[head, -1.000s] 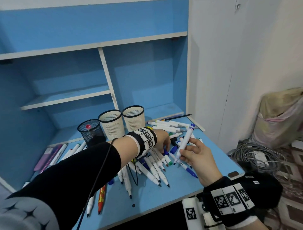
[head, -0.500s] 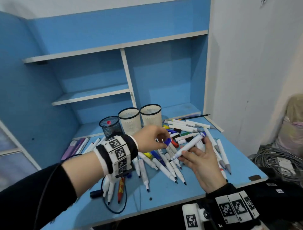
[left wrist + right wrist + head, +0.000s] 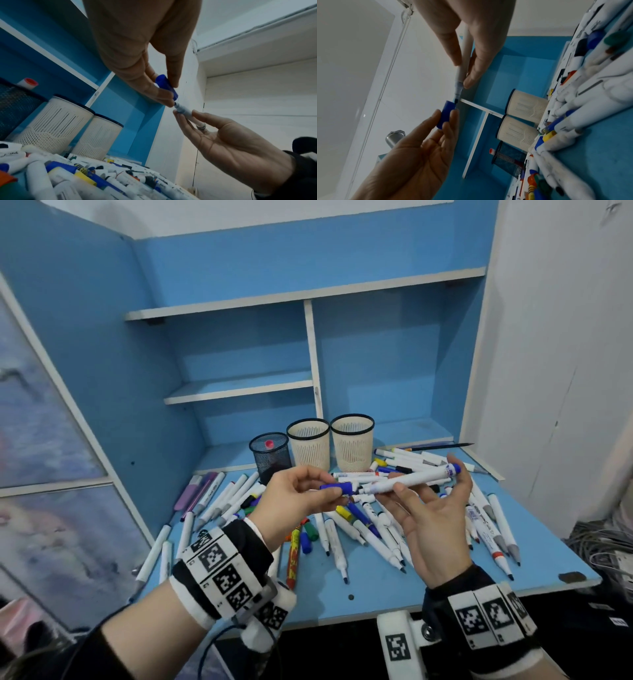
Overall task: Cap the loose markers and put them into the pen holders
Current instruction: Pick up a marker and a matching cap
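While the head view looks down over the bench (image 3: 534,573), the left hand (image 3: 291,501) pinches a blue cap (image 3: 337,487) between thumb and fingers (image 3: 329,494), and the right hand (image 3: 435,522), palm up, holds a white marker (image 3: 407,478) across its fingers. The marker's long axis runs nearly level, left to right, its bare nib toward the cap and its blue-banded end out to the right. Cap and nib are almost touching, the cap's mouth turned to the nib. Behind them stand three pen holders (image 3: 352,441), and loose markers (image 3: 342,532) lie scattered over the bench below.

From the left wrist, the cap (image 3: 166,86) sits in a narrow pinch, tilted down and rightward, and the nib end of the marker (image 3: 184,112) meets its lower mouth from below. The two axes look close to in line, though I cannot tell whether the nib is inside yet.

From the right wrist, the right fingers (image 3: 471,79) close narrowly round the marker's (image 3: 462,67) barrel near the nib, which points down at the cap (image 3: 446,115). Here the nib sits at the cap's rim, a touch to one side.

My judgement: the coming push runs along the marker's axis, and a small sideways correction should seat the cap.
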Demonstrator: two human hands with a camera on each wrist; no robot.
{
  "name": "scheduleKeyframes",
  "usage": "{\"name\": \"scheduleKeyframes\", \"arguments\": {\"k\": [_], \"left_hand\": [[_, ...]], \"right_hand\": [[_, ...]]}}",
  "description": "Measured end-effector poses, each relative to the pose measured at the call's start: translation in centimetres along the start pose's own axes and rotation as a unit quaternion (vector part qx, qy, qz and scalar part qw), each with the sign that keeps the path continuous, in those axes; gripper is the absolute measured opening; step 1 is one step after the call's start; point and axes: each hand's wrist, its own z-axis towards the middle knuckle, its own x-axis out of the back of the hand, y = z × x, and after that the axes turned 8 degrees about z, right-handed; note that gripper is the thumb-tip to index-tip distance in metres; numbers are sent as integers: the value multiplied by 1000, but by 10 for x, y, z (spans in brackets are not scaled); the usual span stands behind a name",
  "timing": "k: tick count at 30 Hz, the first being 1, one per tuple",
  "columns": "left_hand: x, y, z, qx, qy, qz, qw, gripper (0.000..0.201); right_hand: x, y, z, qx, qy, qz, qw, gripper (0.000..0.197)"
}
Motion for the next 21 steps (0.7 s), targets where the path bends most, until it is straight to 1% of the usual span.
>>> {"name": "scheduleKeyframes", "arguments": {"k": [3, 7, 9, 10, 13, 18, 21], "left_hand": [[-1, -5, -8, -10, 11, -38, 999, 10], [1, -9, -15, -8, 37, -63, 997, 9], [1, -11, -17, -4, 27, -72, 997, 9], [0, -11, -18, -3, 18, -70, 997, 10], [-3, -11, -18, -5, 9, -51, 999, 13], [-6, -7, -17, -13, 20, -4, 1000, 14], [-10, -6, -16, -15, 22, 9, 1000, 14]], "right_hand": [[-6, 3, -5, 0, 2, 9, 1000, 69], [-10, 4, -10, 8, 7, 16, 1000, 68], [-12, 5, -11, 5, 4, 12, 1000, 67], [-15, 6, -13, 0, 1, 8, 1000, 68], [-22, 8, -16, -8, -14, -5, 1000, 84], [-24, 13, -16, 22, -5, -23, 999, 82], [-21, 17, -15, 32, -4, -28, 999, 71]]}}
